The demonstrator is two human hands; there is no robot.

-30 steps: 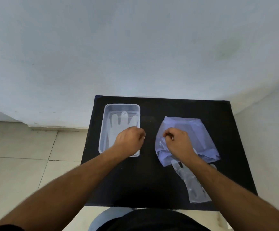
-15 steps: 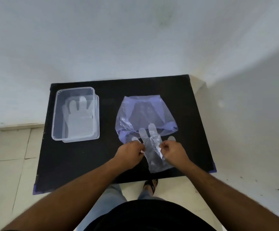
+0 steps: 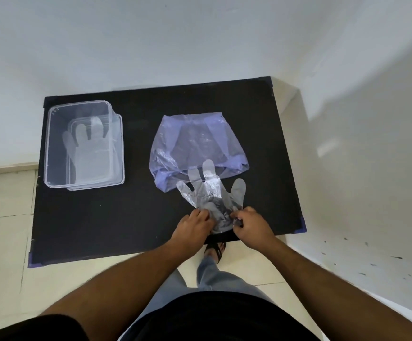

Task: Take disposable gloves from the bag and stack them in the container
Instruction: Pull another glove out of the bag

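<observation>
A clear disposable glove [image 3: 209,190] lies flat on the black table [image 3: 131,217], fingers pointing away from me and overlapping the near edge of a bluish plastic bag [image 3: 197,146]. My left hand [image 3: 192,226] pinches the glove's cuff on its left side and my right hand [image 3: 251,226] pinches it on the right, near the table's front edge. At the far left stands a clear rectangular container [image 3: 84,146] with a glove [image 3: 89,148] lying flat inside it.
The table stands in a corner against white walls, with the right wall close to its right edge. Pale floor tiles lie left of and in front of the table. My foot in a dark sandal [image 3: 216,249] shows just under the front edge.
My left hand came from the container over to the glove, and both hands took its cuff. The glove's fingers have since spread flatter and my hands sit nearer the front edge.
</observation>
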